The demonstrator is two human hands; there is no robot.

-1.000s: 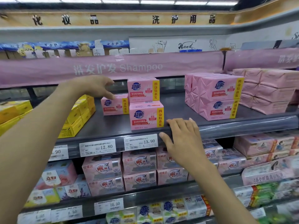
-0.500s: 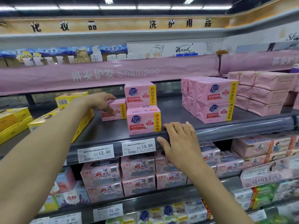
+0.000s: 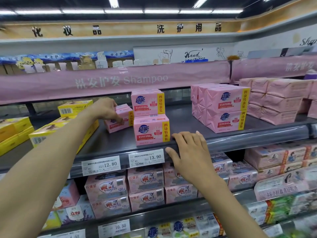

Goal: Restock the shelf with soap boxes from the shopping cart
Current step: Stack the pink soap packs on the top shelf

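Observation:
My left hand (image 3: 105,109) reaches onto the grey shelf (image 3: 181,121) and grips a pink soap box (image 3: 127,115) from above, fingers curled over its top and front. The box sits slightly tilted behind and left of a stack of two matching pink soap boxes (image 3: 151,130). On the shelf's front lip, just right of that stack, rests my right hand (image 3: 190,152), with its fingers flat on top and the thumb under the edge. The shopping cart is out of view.
A larger block of pink soap packs (image 3: 223,109) stands at the right of the shelf, and yellow boxes (image 3: 73,108) sit at the left. Price tags (image 3: 146,158) line the rail. Lower shelves hold more soap packs (image 3: 145,184). A pink shampoo banner (image 3: 120,79) hangs above.
My left hand has slid from the top rear of the pink box down over its front, and the box now sits tilted. My right hand stays on the shelf edge.

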